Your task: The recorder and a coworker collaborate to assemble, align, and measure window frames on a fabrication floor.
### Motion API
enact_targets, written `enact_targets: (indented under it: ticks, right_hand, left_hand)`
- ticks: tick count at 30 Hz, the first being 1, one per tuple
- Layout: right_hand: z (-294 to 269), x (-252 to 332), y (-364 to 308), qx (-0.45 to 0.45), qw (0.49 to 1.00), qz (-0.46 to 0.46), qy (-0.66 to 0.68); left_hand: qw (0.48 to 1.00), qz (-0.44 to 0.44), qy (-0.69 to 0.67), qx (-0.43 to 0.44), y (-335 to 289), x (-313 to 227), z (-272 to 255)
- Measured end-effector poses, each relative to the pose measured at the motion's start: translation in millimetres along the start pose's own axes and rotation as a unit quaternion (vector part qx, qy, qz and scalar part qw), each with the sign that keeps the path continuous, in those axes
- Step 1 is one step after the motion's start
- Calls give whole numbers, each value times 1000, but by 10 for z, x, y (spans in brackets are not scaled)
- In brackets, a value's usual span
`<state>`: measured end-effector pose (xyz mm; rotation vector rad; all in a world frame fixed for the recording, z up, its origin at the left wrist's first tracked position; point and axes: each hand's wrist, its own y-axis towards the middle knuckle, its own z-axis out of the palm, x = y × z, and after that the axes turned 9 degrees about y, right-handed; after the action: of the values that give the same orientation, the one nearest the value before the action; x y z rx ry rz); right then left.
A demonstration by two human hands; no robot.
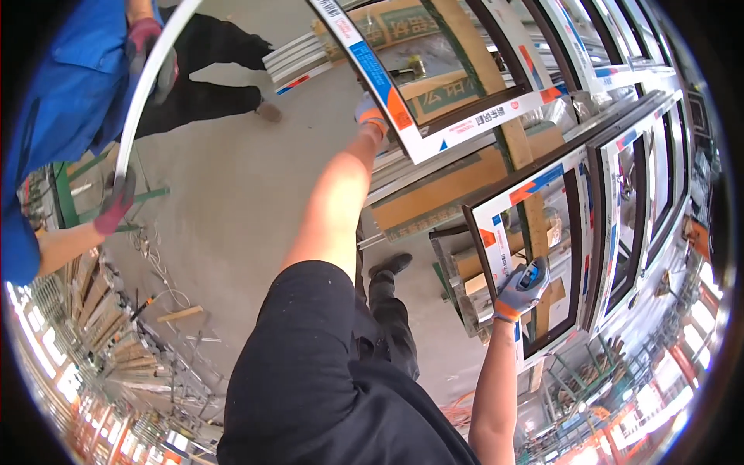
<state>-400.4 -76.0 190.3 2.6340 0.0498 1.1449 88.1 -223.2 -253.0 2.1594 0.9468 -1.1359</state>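
Note:
My left hand (370,110), in a grey glove with an orange cuff, grips the left bar of an upper window frame (473,118); its fingers are partly hidden behind the bar. White film with blue and orange print covers this frame's dark profile. Lower right, my right hand (524,288), in a matching glove, is closed around the side bar of a second window frame (496,221), which leans at the front of a row of similar frames. Both frames stand tilted, and I see through their openings.
At left, a co-worker in a blue jacket (74,85) holds a long white strip (147,93) with gloved hands. Cardboard-wrapped profiles (442,190) lie behind the frames. More frames (620,170) stack to the right. Cables (155,260) and piled offcuts (128,356) are on the floor at left.

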Motion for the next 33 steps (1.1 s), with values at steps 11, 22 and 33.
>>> enact_targets:
  ticks: [11,22,33]
  right_hand:
    - [-277,-153,-19,22,995,27,-97]
    - [-262,-184,-12,0,997,30,-76]
    - [-185,-287,-41,15,996,45,-76]
  left_hand:
    - [946,-115,199,229,-822,-1390,-455]
    - [922,69,327,196,-592,-1943,-1275]
    - [958,-192,68,200,-625,-1420,-1378]
